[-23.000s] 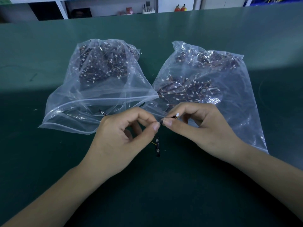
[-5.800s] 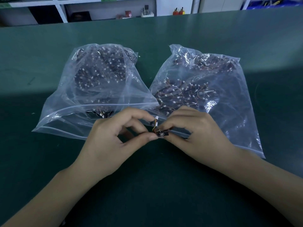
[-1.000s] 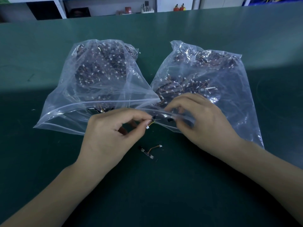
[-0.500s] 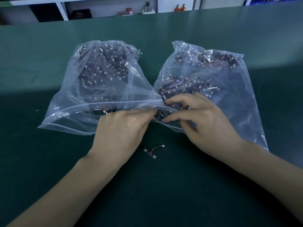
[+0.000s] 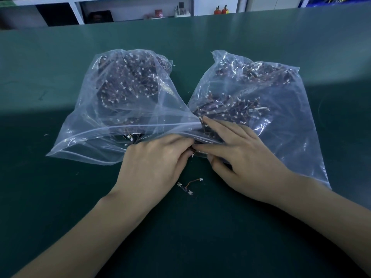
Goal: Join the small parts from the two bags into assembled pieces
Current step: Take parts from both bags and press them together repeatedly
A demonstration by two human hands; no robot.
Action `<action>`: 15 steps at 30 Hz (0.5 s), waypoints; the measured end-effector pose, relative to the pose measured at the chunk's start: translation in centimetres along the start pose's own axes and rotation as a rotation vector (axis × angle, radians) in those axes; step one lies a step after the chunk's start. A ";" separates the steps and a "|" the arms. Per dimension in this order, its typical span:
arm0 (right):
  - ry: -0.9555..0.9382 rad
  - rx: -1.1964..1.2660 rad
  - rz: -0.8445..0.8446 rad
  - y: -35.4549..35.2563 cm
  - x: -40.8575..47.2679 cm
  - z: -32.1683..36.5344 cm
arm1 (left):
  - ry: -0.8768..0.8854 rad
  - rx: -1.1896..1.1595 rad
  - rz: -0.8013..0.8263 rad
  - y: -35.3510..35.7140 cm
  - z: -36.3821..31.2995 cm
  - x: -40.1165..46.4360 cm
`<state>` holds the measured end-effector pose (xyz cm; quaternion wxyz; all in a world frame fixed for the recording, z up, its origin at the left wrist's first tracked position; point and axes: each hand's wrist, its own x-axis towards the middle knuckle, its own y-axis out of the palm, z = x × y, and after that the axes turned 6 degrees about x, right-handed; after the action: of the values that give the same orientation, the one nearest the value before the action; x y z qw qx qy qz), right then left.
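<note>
Both hands [image 5: 192,155] have reached the bag mouths, pinching parts; assembled piece [image 5: 188,186] lies just below.

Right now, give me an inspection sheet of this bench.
Surface: green mat, lit at the far side, shadowed near the person.
Job's things: left bag and right bag, clear plastic, both full of small wired parts, mouths meeting at the hands. One assembled piece lies on the mat between the wrists.
Clutter: a few tiny specks on the mat.
Grips: left hand and right hand meet fingertip to fingertip at the bag mouths, with a small white connector showing between them; what each holds is hidden.
Cables: only the short wires on the parts.
Surroundings: white shelving beyond the bench.
</note>
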<state>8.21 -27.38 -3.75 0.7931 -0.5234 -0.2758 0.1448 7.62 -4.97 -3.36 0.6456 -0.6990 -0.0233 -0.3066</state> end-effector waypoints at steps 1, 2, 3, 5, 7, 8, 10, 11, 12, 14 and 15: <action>0.001 -0.028 -0.008 0.0 0.0 0.0 | -0.003 -0.002 -0.003 0.0 0.0 0.0; 0.006 -0.057 -0.013 0.0 0.0 0.1 | -0.009 -0.004 -0.010 0.0 -0.1 0.0; 0.013 -0.085 -0.011 0.0 0.0 0.1 | -0.013 -0.010 -0.024 0.0 -0.1 0.0; 0.028 -0.128 0.006 -0.1 0.0 0.2 | -0.011 -0.052 -0.068 -0.2 -0.1 -0.1; 0.049 -0.164 0.040 -0.1 -0.1 0.3 | 0.011 -0.129 -0.093 -0.4 0.1 -0.1; 0.058 -0.179 0.054 -0.1 -0.2 0.3 | 0.036 -0.166 -0.088 -0.6 0.1 -0.2; 0.058 -0.182 0.055 -0.2 -0.2 0.1 | 0.127 -0.193 -0.046 -0.8 0.2 -0.5; 0.049 -0.169 0.045 -0.3 -0.1 0.0 | 0.176 -0.191 -0.016 -1.0 0.2 -0.6; 0.035 -0.146 0.029 -0.3 -0.1 0.0 | 0.213 -0.190 0.015 -1.2 0.2 -0.8; 0.002 -0.093 -0.008 -0.4 -0.1 0.0 | 0.255 -0.194 0.061 -1.4 0.4 -0.9; -0.015 -0.064 -0.027 -0.4 0.0 0.1 | 0.272 -0.197 0.076 -1.4 0.4 -0.9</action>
<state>8.13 -27.51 -3.43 0.7757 -0.5437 -0.2933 0.1288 6.44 -3.99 -2.55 0.5824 -0.7112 0.1207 -0.3746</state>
